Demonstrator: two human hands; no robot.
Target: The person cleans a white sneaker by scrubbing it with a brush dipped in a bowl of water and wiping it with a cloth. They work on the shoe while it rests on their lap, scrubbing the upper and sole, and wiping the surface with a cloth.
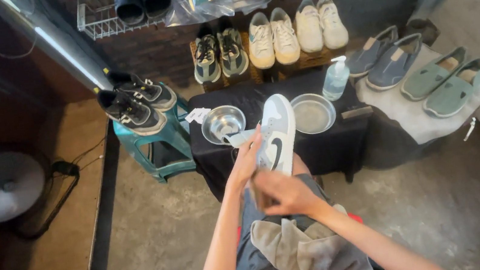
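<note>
At the centre of the frame the left hand [247,158] closes around a white sneaker [275,132] with grey panels and a dark side mark, its toe pointing to the top of the frame. Just below, the right hand [283,192] is curled on a small brush [259,195], touching the sneaker's heel end. On the black tabletop [314,144] behind stand two metal bowls [223,123]; I cannot tell their contents.
</note>
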